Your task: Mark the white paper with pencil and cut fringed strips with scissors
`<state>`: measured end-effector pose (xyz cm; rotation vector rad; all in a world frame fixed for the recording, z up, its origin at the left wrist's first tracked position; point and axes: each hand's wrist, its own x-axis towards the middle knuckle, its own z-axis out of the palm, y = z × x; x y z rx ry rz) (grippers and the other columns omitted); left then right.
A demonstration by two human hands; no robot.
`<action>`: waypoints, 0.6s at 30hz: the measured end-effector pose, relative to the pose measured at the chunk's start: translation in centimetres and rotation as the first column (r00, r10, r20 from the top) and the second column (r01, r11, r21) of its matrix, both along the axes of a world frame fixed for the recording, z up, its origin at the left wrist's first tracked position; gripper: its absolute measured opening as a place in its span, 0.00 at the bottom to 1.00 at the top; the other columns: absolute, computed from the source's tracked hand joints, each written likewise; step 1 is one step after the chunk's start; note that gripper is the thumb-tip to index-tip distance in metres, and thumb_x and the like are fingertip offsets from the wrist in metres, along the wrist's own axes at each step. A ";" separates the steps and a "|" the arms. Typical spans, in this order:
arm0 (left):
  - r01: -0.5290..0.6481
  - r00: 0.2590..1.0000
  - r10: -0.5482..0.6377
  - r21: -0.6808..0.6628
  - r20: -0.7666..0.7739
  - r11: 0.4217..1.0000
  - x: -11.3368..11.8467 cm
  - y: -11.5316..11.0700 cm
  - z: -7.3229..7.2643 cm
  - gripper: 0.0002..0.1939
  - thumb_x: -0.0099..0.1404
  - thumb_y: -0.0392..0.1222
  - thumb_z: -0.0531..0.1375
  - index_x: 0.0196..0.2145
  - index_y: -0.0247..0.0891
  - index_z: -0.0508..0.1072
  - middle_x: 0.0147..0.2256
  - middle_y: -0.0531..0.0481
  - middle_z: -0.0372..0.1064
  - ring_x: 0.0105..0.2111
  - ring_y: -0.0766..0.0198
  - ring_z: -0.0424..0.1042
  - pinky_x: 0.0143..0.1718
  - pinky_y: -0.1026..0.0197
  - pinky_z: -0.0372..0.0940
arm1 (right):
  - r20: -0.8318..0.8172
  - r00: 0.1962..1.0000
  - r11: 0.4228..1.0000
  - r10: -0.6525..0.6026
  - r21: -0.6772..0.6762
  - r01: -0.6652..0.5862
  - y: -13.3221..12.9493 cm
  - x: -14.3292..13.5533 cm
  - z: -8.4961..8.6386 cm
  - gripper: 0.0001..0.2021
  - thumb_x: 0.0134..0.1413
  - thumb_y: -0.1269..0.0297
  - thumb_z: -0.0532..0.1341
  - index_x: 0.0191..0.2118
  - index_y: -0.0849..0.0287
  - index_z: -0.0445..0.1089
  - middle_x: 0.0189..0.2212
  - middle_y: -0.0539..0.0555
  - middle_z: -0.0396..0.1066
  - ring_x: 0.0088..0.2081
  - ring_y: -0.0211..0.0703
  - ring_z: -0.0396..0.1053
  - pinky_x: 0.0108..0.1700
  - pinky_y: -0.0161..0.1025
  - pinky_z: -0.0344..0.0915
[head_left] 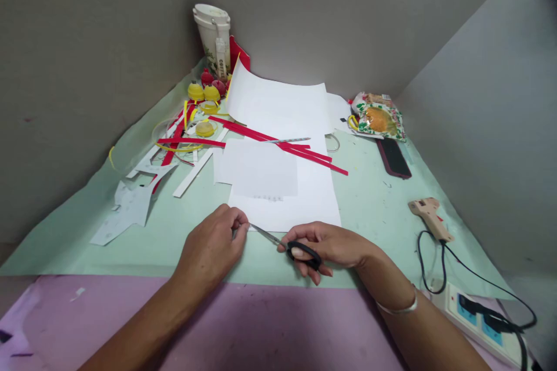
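Soft, moderate light with faint shadows; grey walls look dim, the upper right corner black. Wide-angle stretching widens forearms below the grip (303, 250).

The card (265, 174) lies on the paper (319, 203) and serves as reference. Behind the card, strips (313, 162) cross the paper; the pencil (298, 140) rests across them. Left of the card lie offcuts (130, 211). Behind and to its left stands the cup (211, 40), with ornaments (212, 93) directly before the cup. Behind and to its right lies the packet (380, 120); the phone (394, 157) lies just before the packet. The glue gun (430, 218) lies right of the card, with the power strip (478, 324) located farther forward. The scissors (270, 236) are before the card.
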<state>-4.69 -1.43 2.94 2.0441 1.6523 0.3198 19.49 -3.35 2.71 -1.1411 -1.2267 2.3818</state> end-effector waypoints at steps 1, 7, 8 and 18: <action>0.001 1.000 -0.001 -0.007 0.007 1.000 -0.1 0.0 0.0 0.08 0.62 0.43 0.52 0.31 0.42 0.69 0.33 0.51 0.68 0.31 0.61 0.67 0.31 0.60 0.56 | 0.000 1.000 1.000 -0.002 0.001 0.002 0.0 0.1 0.0 0.19 0.55 0.54 0.64 0.46 0.62 0.66 0.23 0.49 0.72 0.19 0.33 0.70 0.14 0.25 0.54; 0.008 0.999 -0.007 -0.025 0.034 1.000 -0.3 0.0 0.0 0.08 0.62 0.43 0.52 0.33 0.42 0.69 0.33 0.53 0.67 0.30 0.62 0.66 0.31 0.59 0.57 | 0.006 1.000 1.000 -0.008 0.013 0.007 0.0 0.4 0.1 0.19 0.56 0.55 0.64 0.48 0.62 0.66 0.23 0.49 0.72 0.19 0.33 0.70 0.14 0.25 0.54; 0.010 0.999 -0.009 -0.025 0.034 1.000 -0.3 0.0 0.0 0.07 0.62 0.43 0.52 0.32 0.42 0.69 0.33 0.53 0.67 0.29 0.62 0.65 0.31 0.59 0.56 | 0.002 1.000 1.000 -0.005 0.012 0.005 0.0 0.4 0.1 0.18 0.56 0.56 0.64 0.47 0.62 0.66 0.23 0.49 0.72 0.19 0.33 0.70 0.14 0.25 0.54; 0.021 0.999 -0.020 -0.027 0.036 0.999 -0.4 -0.1 0.1 0.07 0.63 0.43 0.52 0.32 0.42 0.69 0.33 0.52 0.67 0.31 0.61 0.67 0.32 0.59 0.57 | -0.050 0.999 1.000 -0.004 -0.008 0.004 -0.1 -0.1 -0.2 0.17 0.56 0.58 0.64 0.47 0.63 0.66 0.23 0.49 0.72 0.18 0.33 0.70 0.14 0.25 0.55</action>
